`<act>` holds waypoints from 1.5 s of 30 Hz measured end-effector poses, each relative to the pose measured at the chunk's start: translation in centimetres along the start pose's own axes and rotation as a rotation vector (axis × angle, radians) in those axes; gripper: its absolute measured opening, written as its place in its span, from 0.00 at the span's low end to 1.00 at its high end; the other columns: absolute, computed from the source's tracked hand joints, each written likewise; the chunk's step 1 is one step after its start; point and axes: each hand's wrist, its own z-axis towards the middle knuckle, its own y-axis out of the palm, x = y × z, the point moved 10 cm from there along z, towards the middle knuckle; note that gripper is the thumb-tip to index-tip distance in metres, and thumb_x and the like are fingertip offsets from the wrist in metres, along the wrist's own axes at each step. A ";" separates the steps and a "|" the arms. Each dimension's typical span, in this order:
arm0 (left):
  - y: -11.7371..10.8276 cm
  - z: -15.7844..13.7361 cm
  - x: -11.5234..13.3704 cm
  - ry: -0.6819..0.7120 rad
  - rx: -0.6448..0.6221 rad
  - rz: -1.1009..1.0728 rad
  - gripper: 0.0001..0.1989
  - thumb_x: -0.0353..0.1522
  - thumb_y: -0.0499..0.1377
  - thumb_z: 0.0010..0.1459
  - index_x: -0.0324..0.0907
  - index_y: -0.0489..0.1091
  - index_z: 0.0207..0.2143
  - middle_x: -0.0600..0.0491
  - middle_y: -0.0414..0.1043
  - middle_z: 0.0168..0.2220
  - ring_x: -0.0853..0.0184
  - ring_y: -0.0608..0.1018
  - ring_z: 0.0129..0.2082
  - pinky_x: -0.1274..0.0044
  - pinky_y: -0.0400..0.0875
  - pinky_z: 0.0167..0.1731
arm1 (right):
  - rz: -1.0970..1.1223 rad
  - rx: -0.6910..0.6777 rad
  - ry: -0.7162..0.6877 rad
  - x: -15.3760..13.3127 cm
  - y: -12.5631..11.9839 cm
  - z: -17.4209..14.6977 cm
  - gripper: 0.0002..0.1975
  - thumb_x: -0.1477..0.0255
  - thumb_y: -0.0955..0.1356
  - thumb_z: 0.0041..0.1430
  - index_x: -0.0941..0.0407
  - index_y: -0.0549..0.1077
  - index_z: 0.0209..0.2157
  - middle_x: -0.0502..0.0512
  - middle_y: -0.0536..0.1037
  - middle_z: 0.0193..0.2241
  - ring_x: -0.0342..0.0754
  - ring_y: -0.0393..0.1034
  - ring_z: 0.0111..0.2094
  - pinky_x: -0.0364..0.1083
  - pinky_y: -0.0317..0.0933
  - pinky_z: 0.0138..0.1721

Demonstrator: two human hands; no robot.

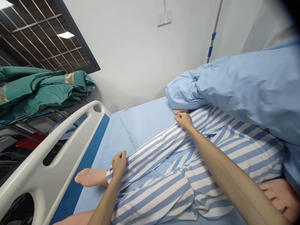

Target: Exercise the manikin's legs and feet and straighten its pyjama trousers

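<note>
A figure with smooth, doll-like pink feet lies on the bed in blue-and-white striped trousers (152, 159). My left hand (119, 164) is closed in a fist at the far side of the lower trouser leg, just above the bare foot (87, 177). Farther up the same leg, my right hand (184, 120) is closed at the upper thigh, beside the figure's far hand (181, 111). The trouser edge runs nearly straight between my two fists. My fingertips are turned under and hidden. My right forearm crosses over the figure's hips.
A light blue cover or gown (243, 84) lies over the upper body. The figure's near hand (281, 197) rests at lower right. A cream footboard (70, 137) borders the bed sheet (140, 122). Green folded cloth (47, 90) sits on a rack below the barred window (39, 34).
</note>
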 end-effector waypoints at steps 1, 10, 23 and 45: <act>0.0 -0.1 0.0 0.004 0.031 0.053 0.18 0.39 0.47 0.50 0.42 0.48 0.13 0.59 0.44 0.14 0.73 0.54 0.18 0.80 0.48 0.20 | -0.011 -0.002 -0.006 -0.1 0.0 0.0 0.13 0.69 0.60 0.43 0.56 0.51 0.14 0.47 0.56 0.13 0.40 0.47 0.19 0.43 0.39 0.22; 0.3 0.0 -1.1 -0.032 0.015 0.206 0.16 0.39 0.45 0.49 0.43 0.53 0.13 0.58 0.52 0.14 0.71 0.56 0.18 0.78 0.47 0.21 | -0.111 -0.078 0.019 -1.4 0.8 -1.3 0.12 0.67 0.60 0.43 0.56 0.53 0.14 0.48 0.58 0.13 0.41 0.48 0.18 0.43 0.39 0.22; 0.5 -0.2 -1.5 -0.032 -0.026 0.225 0.19 0.41 0.42 0.54 0.45 0.65 0.20 0.51 0.70 0.23 0.66 0.68 0.25 0.77 0.50 0.22 | 0.484 -0.332 -0.184 -23.3 11.8 -14.0 0.14 0.67 0.59 0.48 0.57 0.53 0.14 0.45 0.53 0.13 0.38 0.49 0.19 0.40 0.43 0.21; -0.7 0.9 -1.9 -0.077 -0.012 -0.277 0.16 0.36 0.46 0.51 0.42 0.61 0.15 0.55 0.62 0.16 0.71 0.64 0.21 0.78 0.54 0.23 | 0.493 -0.296 -0.159 -25.1 14.9 -18.1 0.19 0.65 0.55 0.55 0.58 0.59 0.14 0.46 0.55 0.12 0.38 0.49 0.18 0.40 0.43 0.22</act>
